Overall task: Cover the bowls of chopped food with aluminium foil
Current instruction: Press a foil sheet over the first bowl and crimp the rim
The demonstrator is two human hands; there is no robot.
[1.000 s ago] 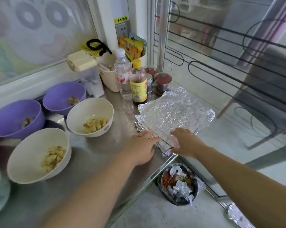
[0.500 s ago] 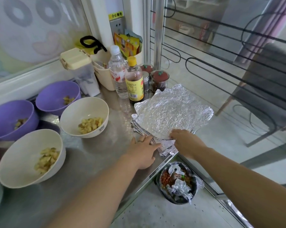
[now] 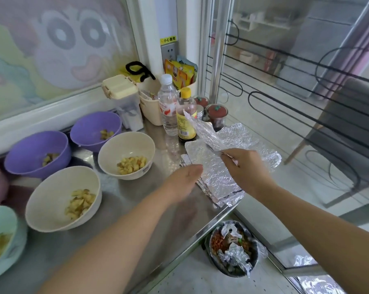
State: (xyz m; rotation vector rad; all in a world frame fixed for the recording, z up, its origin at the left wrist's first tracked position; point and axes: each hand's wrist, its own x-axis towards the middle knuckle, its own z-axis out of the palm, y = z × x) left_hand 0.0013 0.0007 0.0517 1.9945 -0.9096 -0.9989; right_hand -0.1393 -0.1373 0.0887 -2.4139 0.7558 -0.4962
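Note:
A stack of crinkled foil sheets (image 3: pixel 217 179) lies at the right end of the steel counter. My right hand (image 3: pixel 246 166) pinches the top foil sheet (image 3: pixel 202 132) by its near edge and holds it raised and tilted above the stack. My left hand (image 3: pixel 183 181) hovers open just left of the stack, fingers straight. Uncovered bowls of chopped food stand to the left: two cream bowls (image 3: pixel 126 154) (image 3: pixel 62 198), two purple bowls (image 3: pixel 95 129) (image 3: pixel 37 153) and a pale green bowl (image 3: pixel 1 238) at the left edge.
Behind the foil stand a water bottle (image 3: pixel 167 105), a yellow-capped sauce bottle (image 3: pixel 186 117), red-lidded jars (image 3: pixel 216 115) and a cream tub (image 3: pixel 151 109). A bin (image 3: pixel 234 253) with scraps and crumpled foil sits on the floor below the counter's edge (image 3: pixel 200 230). A glass partition is on the right.
My right hand has peeled the top foil sheet off the stack and lifted it up and to the left. My left hand came off the stack's corner and now hovers beside it.

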